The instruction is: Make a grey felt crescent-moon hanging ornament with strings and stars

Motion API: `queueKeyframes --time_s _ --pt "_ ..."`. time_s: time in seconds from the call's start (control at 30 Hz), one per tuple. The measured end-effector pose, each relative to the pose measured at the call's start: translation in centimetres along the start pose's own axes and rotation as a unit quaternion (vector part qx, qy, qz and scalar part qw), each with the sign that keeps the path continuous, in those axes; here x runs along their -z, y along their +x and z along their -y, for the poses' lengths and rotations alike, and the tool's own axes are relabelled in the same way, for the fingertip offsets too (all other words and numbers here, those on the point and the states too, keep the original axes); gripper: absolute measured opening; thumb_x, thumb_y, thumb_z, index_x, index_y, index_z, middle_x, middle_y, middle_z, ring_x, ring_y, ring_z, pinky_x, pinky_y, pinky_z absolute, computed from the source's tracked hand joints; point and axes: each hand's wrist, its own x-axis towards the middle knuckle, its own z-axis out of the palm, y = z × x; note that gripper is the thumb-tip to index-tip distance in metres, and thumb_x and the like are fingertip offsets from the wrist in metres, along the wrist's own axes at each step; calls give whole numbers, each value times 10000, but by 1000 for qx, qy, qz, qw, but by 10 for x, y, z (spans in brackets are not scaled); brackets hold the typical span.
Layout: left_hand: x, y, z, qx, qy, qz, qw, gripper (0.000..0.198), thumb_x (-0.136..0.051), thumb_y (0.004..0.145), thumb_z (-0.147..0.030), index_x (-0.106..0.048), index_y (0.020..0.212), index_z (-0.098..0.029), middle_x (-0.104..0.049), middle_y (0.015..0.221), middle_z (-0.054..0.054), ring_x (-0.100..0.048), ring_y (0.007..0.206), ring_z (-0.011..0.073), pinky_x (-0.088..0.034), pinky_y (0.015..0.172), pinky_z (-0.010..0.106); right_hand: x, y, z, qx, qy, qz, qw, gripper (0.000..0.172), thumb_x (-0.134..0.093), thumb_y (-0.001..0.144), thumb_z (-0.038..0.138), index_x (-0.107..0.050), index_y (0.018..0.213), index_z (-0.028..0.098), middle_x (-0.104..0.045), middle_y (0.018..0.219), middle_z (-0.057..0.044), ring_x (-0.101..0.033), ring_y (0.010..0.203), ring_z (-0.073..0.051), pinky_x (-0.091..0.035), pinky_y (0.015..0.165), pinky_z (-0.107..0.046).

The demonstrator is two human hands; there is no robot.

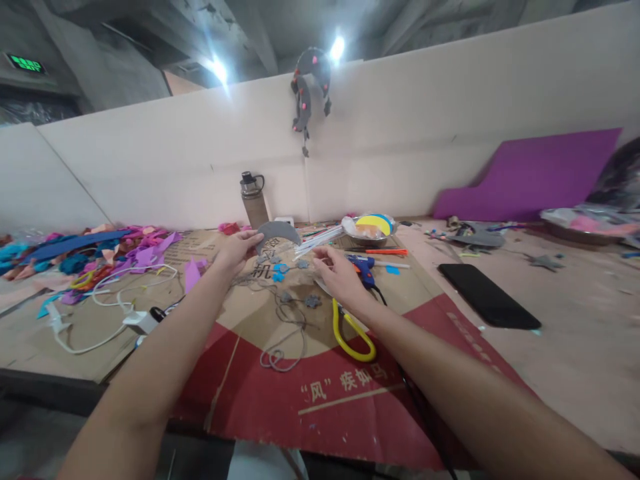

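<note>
My left hand (pixel 239 251) pinches the left end of a grey felt crescent (pixel 279 231), raised a little above the cardboard. My right hand (pixel 336 272) is to the right of the crescent, apart from it, with thumb and fingers closed together; whatever they hold is too small to make out. Between and below my hands lie small grey felt flowers (pixel 313 301), blue felt pieces (pixel 279 272) and a loose grey cord (pixel 284 363). Yellow-handled scissors (pixel 354 337) lie below my right hand, blades partly hidden. A blue glue gun (pixel 364 268) rests just beyond my right wrist.
White sticks (pixel 320 240) and a bowl (pixel 370 238) of felt pieces stand behind. A dark bottle (pixel 254 200) is near the wall. A black phone (pixel 487 295) lies right. Colourful felt scraps (pixel 145 250) and a white cable (pixel 83 350) are left. A grey crescent ornament (pixel 303 100) hangs above.
</note>
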Motion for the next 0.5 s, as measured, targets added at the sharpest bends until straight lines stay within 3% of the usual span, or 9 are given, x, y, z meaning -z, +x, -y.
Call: queueKeyframes --time_s 0.1,0.17,0.3,0.5 --pt "-18 -24 1 20 -31 76 996 227 -799 597 -265 -681 751 -148 -671 677 14 -580 559 98 -496 574 232 0 6 -4 -37 50 -12 998 326 -521 819 398 -578 1056 182 -639 1006 -66 -588 830 -158 -477 742 -311" --pt "-28 -36 3 27 -19 103 994 237 -806 603 -291 -685 749 -147 -643 629 -6 -554 522 83 -472 529 211 1 7 -3 -65 84 12 994 266 -532 805 413 -598 928 186 -646 893 -39 -579 742 -142 -461 647 -270" --pt "-37 -49 8 28 -31 105 994 251 -783 642 -357 -686 759 -157 -674 688 17 -587 578 108 -493 568 232 5 6 6 -148 172 46 973 186 -566 762 343 -571 683 174 -598 668 -5 -509 560 -99 -373 500 -213" --pt "-31 -55 12 38 -38 73 996 367 -582 796 -534 -667 788 -177 -686 714 74 -629 670 166 -486 563 261 7 3 14 -218 299 19 929 157 -657 682 300 -596 704 157 -589 622 -2 -485 510 -77 -330 451 -188"
